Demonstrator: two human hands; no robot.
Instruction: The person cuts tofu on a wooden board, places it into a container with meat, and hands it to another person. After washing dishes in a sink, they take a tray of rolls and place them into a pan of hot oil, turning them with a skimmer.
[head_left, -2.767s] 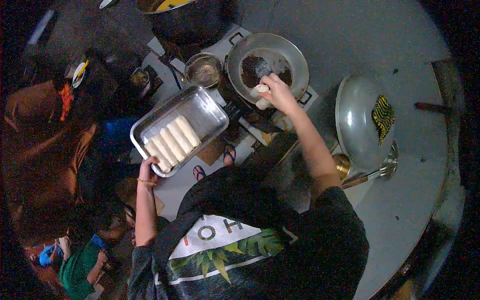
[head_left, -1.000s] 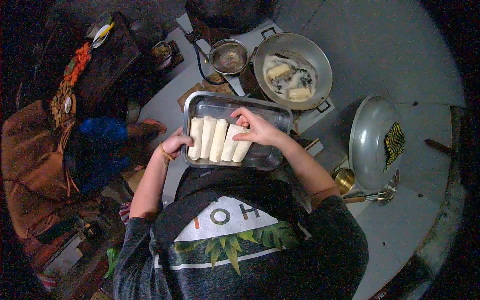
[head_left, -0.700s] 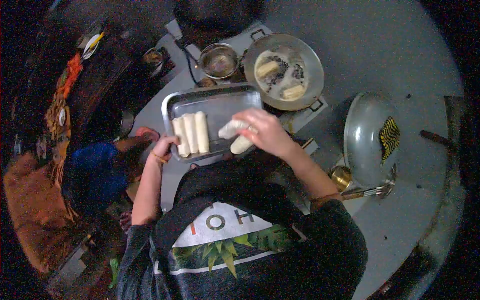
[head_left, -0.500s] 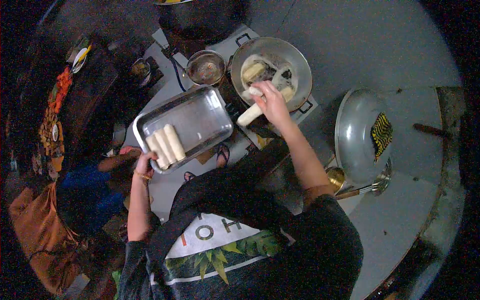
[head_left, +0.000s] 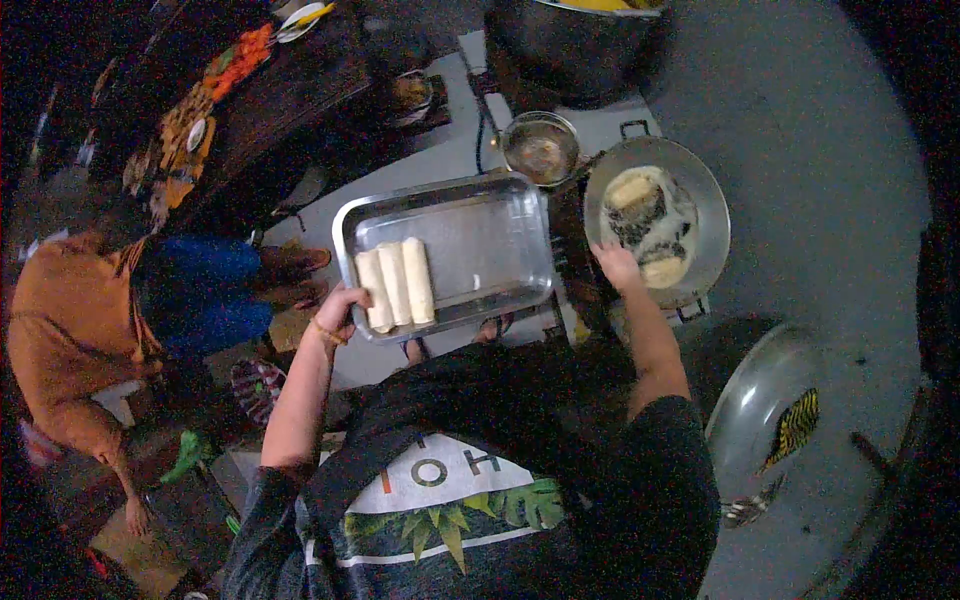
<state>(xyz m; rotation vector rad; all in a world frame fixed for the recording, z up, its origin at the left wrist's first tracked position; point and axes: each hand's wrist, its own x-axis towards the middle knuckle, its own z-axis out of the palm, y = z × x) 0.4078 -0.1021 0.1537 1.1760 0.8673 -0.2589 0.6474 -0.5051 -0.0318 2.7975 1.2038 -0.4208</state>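
My left hand grips the near-left corner of a rectangular metal tray, holding it level. Three pale, uncooked-looking rolls lie side by side at the tray's left end, close to my thumb. My right hand is over the left side of a wide metal wok, fingers slightly apart and pointing into it; no roll shows in them. Bubbling oil fills the wok's bottom. One pale roll floats at the far side and another roll at the near side, just right of my hand.
A strainer-like round pan sits left of the wok. Behind is a big dark pot. A large metal lid with a yellow-black cloth lies at right. A person in an orange top is at left, near chopped food.
The pale rolls in my right hand are no longer visible there, and that hand has reached down over the wok's left side. The view has turned; my left hand still holds the tray.
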